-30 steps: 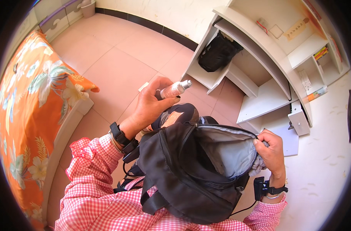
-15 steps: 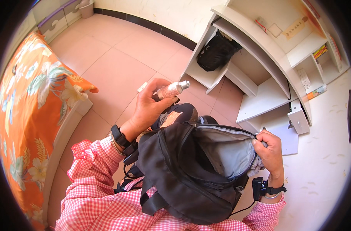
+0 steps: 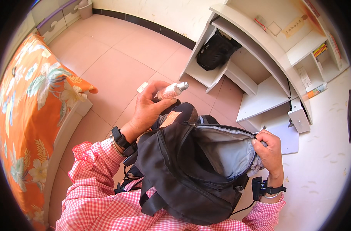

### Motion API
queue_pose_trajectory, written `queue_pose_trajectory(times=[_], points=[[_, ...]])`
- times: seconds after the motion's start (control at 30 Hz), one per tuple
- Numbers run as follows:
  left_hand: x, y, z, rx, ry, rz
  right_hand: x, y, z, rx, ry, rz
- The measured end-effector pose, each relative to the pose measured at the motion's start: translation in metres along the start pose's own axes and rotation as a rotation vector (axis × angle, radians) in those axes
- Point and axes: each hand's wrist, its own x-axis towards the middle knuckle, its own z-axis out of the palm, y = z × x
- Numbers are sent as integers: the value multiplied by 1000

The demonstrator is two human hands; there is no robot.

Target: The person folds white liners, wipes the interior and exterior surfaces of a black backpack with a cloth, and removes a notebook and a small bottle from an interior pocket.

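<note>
A: What sits closest?

B: The soft black fabric backpack (image 3: 175,181), on the person's lap, its mouth open on a pale grey cloth lining (image 3: 237,154). It slumps, so if the knees shift, I'd expect it to slide or fold over.

A: And that thin black flexible cord (image 3: 243,209) beside it?

B: It runs from the right wrist toward the backpack; a wide swing of that arm could catch it on the fabric.

A: What holds the mouth open?

B: The bare right hand (image 3: 268,150), its fingers closed on the backpack's rim, with a crumpled grey cloth bunch (image 3: 257,167) just below. Should the pinch slacken, the lining could sag across the opening.

A: The other one?

B: The bare left hand (image 3: 147,107) grips a silver-topped, pinkish-white cylindrical bottle (image 3: 169,91) (glass or plastic, I can't tell). The bottle is outside the backpack, tilted, beyond its mouth, near the knees.

A: The weak point?

B: Thumb and fingers curl round the lower end only, leaving the top free. A smooth wall or damp skin could let it slip, and past the knees lies the hard pink tiled floor (image 3: 114,69).

A: Farther off?

B: The white board desk unit (image 3: 260,92) stands well apart from both hands, so I see little risk of a knock there.
</note>
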Motion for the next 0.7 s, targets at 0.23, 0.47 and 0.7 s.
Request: queue_pose_trajectory(times=[0.23, 0.47, 0.7], points=[[-3, -2, 1, -111, -16, -128, -1, 2, 0, 24, 5, 14], [-5, -5, 4, -131, 1, -103, -1, 2, 1, 21, -8, 20], [-7, -6, 3, -142, -1, -3, -1, 1, 2, 32, -11, 39]])
